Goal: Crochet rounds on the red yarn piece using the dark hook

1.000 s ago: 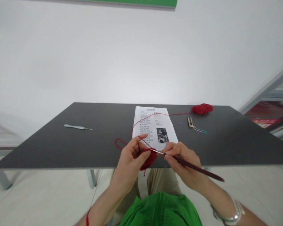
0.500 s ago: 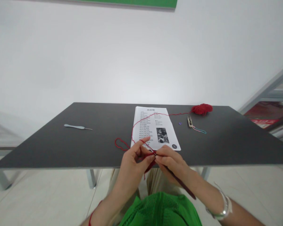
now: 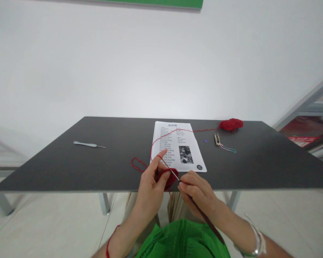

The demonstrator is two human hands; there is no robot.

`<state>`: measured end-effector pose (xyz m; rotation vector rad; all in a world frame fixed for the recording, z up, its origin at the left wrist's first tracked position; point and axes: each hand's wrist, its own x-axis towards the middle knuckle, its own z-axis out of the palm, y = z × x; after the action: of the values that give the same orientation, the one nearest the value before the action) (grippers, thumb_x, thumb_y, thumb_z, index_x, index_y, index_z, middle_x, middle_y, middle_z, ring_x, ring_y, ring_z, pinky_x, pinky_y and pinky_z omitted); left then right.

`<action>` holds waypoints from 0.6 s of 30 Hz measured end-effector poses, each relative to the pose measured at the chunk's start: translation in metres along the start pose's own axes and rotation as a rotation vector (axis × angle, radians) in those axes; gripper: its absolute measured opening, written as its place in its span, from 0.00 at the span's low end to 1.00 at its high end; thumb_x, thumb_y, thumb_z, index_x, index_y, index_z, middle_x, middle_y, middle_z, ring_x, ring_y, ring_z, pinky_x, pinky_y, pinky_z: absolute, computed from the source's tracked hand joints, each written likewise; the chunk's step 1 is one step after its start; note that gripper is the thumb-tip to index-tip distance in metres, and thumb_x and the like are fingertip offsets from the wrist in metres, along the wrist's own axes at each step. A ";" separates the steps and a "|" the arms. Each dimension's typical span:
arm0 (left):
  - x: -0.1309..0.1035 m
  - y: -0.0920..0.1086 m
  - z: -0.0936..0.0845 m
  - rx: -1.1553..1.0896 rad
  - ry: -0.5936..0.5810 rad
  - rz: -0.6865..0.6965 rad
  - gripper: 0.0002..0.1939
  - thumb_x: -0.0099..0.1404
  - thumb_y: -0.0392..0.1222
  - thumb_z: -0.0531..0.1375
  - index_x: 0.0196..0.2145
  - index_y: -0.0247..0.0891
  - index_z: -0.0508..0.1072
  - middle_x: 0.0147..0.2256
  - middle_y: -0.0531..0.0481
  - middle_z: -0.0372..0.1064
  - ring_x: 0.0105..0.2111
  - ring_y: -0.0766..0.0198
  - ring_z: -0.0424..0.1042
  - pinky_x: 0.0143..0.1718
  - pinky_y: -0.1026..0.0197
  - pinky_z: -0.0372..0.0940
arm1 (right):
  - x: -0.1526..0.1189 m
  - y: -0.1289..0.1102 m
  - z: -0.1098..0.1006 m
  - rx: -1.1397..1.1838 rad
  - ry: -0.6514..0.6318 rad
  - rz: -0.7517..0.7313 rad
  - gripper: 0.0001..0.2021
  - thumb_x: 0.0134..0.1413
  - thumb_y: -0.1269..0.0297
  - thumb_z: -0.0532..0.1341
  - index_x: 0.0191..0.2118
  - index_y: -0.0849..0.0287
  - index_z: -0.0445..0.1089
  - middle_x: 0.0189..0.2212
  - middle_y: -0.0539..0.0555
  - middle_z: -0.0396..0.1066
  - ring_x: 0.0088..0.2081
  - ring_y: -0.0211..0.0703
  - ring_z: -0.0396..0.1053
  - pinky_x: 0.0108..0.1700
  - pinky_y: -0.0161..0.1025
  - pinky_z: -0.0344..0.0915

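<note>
My left hand [image 3: 153, 182] pinches a small dark red crochet piece [image 3: 171, 179] between thumb and fingers, its index finger raised with red yarn [image 3: 161, 157] running over it. In my right hand [image 3: 197, 190] is a crochet hook [image 3: 174, 175] with a long dark handle; its metal tip points up and left into the edge of the piece. A short yarn tail hangs below the work. From the left hand the yarn crosses the printed sheets [image 3: 199, 157] to a red yarn ball [image 3: 230, 124] at the back right.
On the dark table [image 3: 118, 132] lie a pale-handled hook-like tool [image 3: 86, 144] at left, and a small purple ring [image 3: 206, 141] and thread snips [image 3: 217, 139] with a cord at right. A loop of slack yarn [image 3: 136, 165] rests left of the sheets. A white wall stands behind.
My right hand has drawn slightly right and down from the left, showing more of the hook's metal shaft. The crochet piece has turned and shows more of its face; the left index finger has risen.
</note>
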<state>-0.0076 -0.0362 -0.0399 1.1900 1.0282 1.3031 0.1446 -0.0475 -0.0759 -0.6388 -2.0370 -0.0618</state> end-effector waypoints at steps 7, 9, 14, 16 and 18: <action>0.000 0.006 -0.004 0.147 -0.053 0.077 0.13 0.56 0.28 0.58 0.36 0.39 0.78 0.29 0.52 0.69 0.29 0.63 0.66 0.34 0.63 0.61 | 0.010 0.002 -0.021 0.338 0.053 0.282 0.08 0.57 0.76 0.57 0.33 0.54 0.64 0.26 0.48 0.67 0.26 0.37 0.64 0.27 0.34 0.62; 0.001 0.007 -0.006 0.129 -0.058 0.062 0.16 0.55 0.29 0.59 0.41 0.39 0.77 0.27 0.54 0.69 0.28 0.64 0.65 0.34 0.63 0.61 | 0.012 0.006 -0.024 0.507 0.086 0.468 0.06 0.55 0.74 0.60 0.31 0.55 0.66 0.26 0.49 0.68 0.26 0.37 0.65 0.27 0.34 0.62; 0.002 0.004 -0.007 0.053 -0.079 0.001 0.17 0.53 0.30 0.63 0.42 0.39 0.78 0.26 0.54 0.70 0.32 0.63 0.69 0.40 0.62 0.63 | 0.014 0.007 -0.010 1.168 0.212 0.880 0.08 0.53 0.65 0.64 0.28 0.57 0.64 0.23 0.47 0.65 0.21 0.34 0.60 0.20 0.32 0.59; -0.001 0.002 -0.003 -0.029 -0.078 -0.068 0.21 0.53 0.32 0.64 0.47 0.39 0.76 0.25 0.55 0.69 0.29 0.65 0.68 0.38 0.62 0.64 | 0.011 0.002 0.002 1.175 0.268 0.890 0.07 0.54 0.64 0.63 0.30 0.55 0.64 0.24 0.47 0.66 0.23 0.36 0.63 0.21 0.32 0.62; -0.003 0.000 0.001 -0.148 -0.061 -0.161 0.26 0.53 0.34 0.66 0.51 0.38 0.74 0.24 0.57 0.68 0.27 0.67 0.68 0.34 0.63 0.65 | 0.004 -0.002 0.012 0.955 0.322 0.764 0.04 0.57 0.65 0.61 0.31 0.53 0.64 0.27 0.48 0.66 0.23 0.36 0.63 0.21 0.33 0.63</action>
<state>-0.0070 -0.0392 -0.0399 1.0078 0.9470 1.1884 0.1326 -0.0440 -0.0787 -0.6626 -1.1845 1.1067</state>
